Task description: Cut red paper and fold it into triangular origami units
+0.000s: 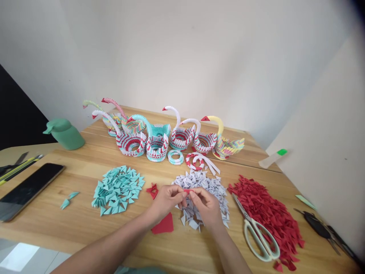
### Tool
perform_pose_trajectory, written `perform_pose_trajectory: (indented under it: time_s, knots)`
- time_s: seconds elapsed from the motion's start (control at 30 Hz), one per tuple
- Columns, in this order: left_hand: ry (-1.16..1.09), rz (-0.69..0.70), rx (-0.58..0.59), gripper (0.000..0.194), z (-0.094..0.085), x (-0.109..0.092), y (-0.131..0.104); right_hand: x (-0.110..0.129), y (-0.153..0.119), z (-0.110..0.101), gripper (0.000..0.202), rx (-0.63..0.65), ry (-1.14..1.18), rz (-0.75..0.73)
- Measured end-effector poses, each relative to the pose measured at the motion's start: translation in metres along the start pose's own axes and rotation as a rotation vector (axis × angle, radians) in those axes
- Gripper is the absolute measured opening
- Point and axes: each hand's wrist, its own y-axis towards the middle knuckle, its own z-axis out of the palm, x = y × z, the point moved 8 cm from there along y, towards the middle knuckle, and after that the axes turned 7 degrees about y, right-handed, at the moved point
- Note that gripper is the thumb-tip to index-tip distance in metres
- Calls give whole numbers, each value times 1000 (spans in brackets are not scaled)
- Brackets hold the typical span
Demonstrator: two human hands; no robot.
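Observation:
A small piece of red paper (188,190) is pinched between both hands, mostly covered by the fingertips. My left hand (170,198) grips its left end and my right hand (205,204) its right end, thumbs facing each other. Under them spreads a pile of white folded paper triangles (216,190). Just left of my left hand are a few folded red paper pieces (153,191). Beneath my left wrist lies a flat stack of red paper (163,224). Teal paper triangles (118,188) form a heap farther left.
Folded paper swans (131,142) stand along the back, with a teal-and-white paper ring (175,157) before them. Scissors (258,232) rest against a red triangle pile (268,209) at right. A phone (30,190) and green jug (65,134) are left; a black-handled tool (316,224) lies far right.

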Motion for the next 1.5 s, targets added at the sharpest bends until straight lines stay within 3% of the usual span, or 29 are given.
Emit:
perform_pose_trajectory:
  time_s: [0.1,0.3,0.43,1.03,1.37,1.5]
  knots:
    - [4,-3,0,38,0,1,1,11,-1,-1,20,-13,-109,-120]
    - [-65,-20,-39,34,-5,0,1,42,-12,9,21,4,-337,-549]
    - [-130,-46,-46,34,-7,1,2,44,-16,15,29,30,-480,-663]
    - [-161,29,39,35,-4,-8,4,42,-17,16,39,21,-543,-626]
    - [-91,30,93,38,3,-4,3,35,-8,8,26,23,-238,-436]
    - [-73,46,110,41,6,-8,0,36,-7,7,23,21,-208,-422]
